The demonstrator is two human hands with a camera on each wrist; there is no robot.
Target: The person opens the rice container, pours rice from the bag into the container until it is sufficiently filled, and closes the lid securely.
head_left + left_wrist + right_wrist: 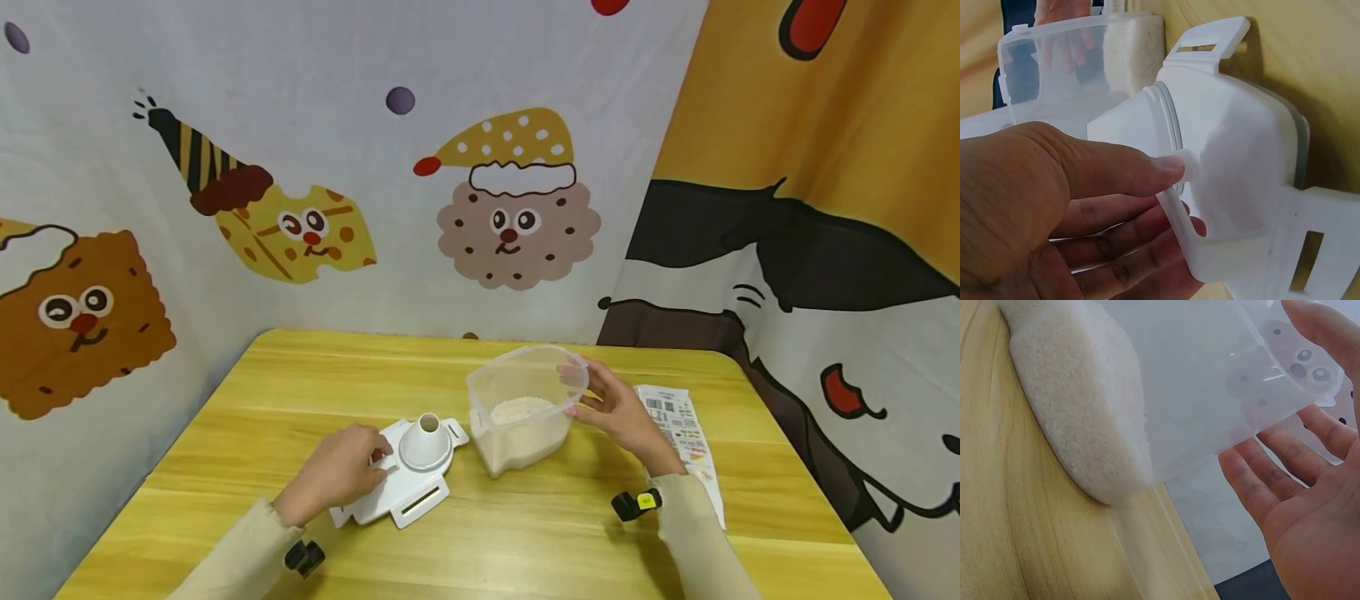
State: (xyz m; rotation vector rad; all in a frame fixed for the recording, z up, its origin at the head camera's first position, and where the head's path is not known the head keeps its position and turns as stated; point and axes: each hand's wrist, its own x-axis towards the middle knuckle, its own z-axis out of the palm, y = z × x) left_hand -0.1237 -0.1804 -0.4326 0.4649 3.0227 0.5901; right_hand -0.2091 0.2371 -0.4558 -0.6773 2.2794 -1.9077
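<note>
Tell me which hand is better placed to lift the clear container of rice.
The right hand: its fingers already touch the rim of the clear container, while the left hand holds the white lid beside it.

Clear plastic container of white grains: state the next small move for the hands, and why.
Probably close the right hand round the clear plastic container of white grains: its fingers only rest open against the tilted wall, while the left hand grips the white funnel lid lying beside it.

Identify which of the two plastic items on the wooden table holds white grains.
The clear plastic container under the right hand; white grains fill its lower part. The white plastic lid with a funnel spout, by the left hand, holds none.
</note>
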